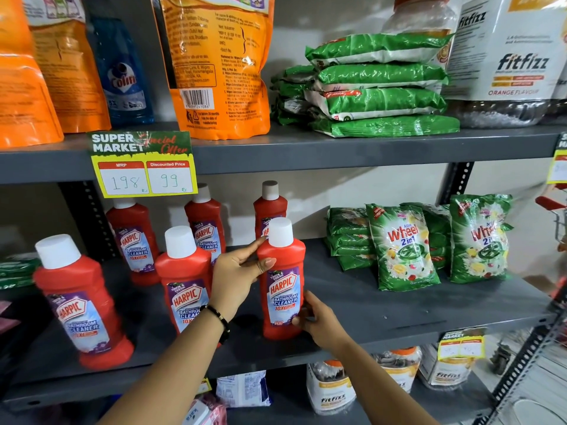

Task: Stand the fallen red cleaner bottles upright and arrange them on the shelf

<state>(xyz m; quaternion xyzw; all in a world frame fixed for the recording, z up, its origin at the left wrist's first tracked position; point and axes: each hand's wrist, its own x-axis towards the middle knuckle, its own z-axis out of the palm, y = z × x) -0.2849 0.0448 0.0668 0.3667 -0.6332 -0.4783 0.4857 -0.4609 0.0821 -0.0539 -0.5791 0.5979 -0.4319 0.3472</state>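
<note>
Currently six red Harpic bathroom cleaner bottles stand upright on the grey middle shelf (383, 305), all in the left half of the frame. Both hands are on the front bottle (283, 283) near the centre of the picture, which stands on the shelf with its white cap up and its label facing the camera. The left hand (237, 276), with a dark bracelet (218, 317) at the wrist, grips the bottle's shoulder from the left, thumb across the front and forefinger reaching up behind the neck. The right hand (317, 319) clasps the bottle's lower right side, fingertips curled onto the edge of the label near the base. Just left of this bottle, partly behind the left wrist, stands a second front bottle (184, 280); a third (79, 302) stands well apart at the lower left, near the shelf's front edge. Three more stand in a back row: one (135, 240) under the yellow price tag (144, 164), one (206, 223) to its right, and one (270, 207) directly behind the held bottle. Green Wheel detergent packets (402, 246) lean at the right of the same shelf. On the shelf above sit orange pouches (214, 62) and a stack of green packets (377, 87).
</note>
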